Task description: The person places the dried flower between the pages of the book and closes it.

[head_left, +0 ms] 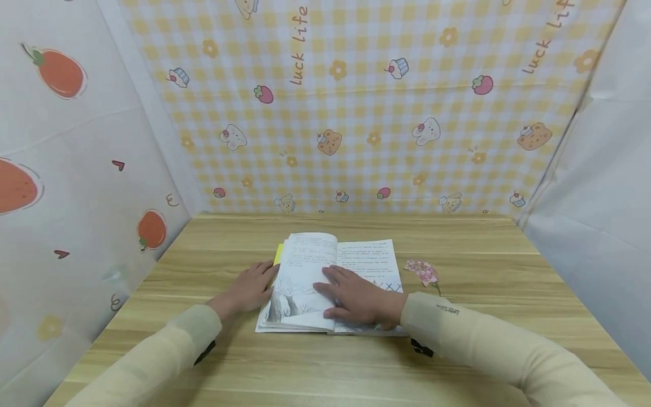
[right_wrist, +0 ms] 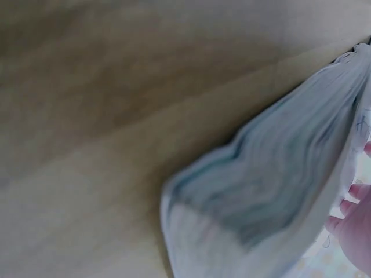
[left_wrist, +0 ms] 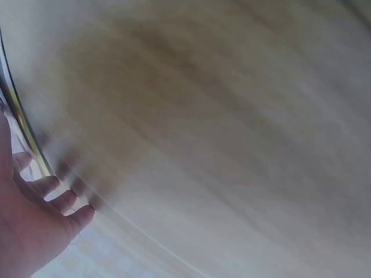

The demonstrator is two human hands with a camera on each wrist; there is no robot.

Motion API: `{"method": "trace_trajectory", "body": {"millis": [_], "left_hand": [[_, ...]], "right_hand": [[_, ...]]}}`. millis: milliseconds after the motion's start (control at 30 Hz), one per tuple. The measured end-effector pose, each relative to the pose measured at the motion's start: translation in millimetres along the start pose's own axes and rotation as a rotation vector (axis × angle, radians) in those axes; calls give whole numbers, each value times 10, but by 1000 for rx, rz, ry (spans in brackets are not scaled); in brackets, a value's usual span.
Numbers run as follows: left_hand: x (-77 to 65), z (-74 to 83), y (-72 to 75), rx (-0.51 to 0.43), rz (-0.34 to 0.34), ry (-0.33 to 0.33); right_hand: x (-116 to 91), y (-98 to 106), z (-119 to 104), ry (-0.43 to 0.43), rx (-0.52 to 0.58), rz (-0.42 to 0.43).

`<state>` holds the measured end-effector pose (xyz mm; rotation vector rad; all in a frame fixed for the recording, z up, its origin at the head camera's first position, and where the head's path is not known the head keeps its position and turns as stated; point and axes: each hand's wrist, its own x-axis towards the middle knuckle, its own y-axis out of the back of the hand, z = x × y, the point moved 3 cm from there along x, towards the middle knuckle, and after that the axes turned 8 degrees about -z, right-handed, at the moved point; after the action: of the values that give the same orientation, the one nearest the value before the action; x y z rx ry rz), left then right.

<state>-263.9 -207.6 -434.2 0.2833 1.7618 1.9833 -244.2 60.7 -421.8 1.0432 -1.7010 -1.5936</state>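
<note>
My book [head_left: 366, 251] lies spread face up on the table [head_left: 213, 243], in front of me. My right hand [head_left: 362, 299] holds nothing; its fingers are spread wide across the fold, their tips on the left page [head_left: 305, 271]. My left hand [head_left: 249, 288] lies at the book's left edge, fingers loosely bent and touching it, not clamped round anything that I can see.

The left page bows up near the spine, so if I lift my right hand too soon, it could spring back over. Pressing sideways rather than down could crease the paper, and a push without my left hand as a stop could slide the book. The flower [head_left: 423, 272] lies near my right sleeve [head_left: 473, 328], which could brush it.

The cloth [head_left: 356, 113] behind reads "luck life"; the book's print and the sleeve's small lettering are too small to read.
</note>
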Motion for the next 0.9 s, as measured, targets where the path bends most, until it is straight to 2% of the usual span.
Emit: {"method": "trace_trajectory", "body": {"millis": [167, 333, 467, 600, 767, 900], "left_hand": [[-46, -45, 11, -45, 46, -9], [-64, -86, 34, -67, 81, 33], [-71, -66, 84, -89, 78, 54], [-51, -2, 151, -101, 79, 35], [6, 77, 204, -118, 56, 27], [56, 136, 189, -105, 15, 35]], "right_hand": [[9, -2, 10, 20, -50, -29], [28, -32, 48, 45, -106, -40], [46, -31, 60, 101, -175, -8], [76, -9, 61, 150, -239, 22], [124, -4, 78, 173, -293, 20], [161, 5, 82, 186, -328, 7]]}}
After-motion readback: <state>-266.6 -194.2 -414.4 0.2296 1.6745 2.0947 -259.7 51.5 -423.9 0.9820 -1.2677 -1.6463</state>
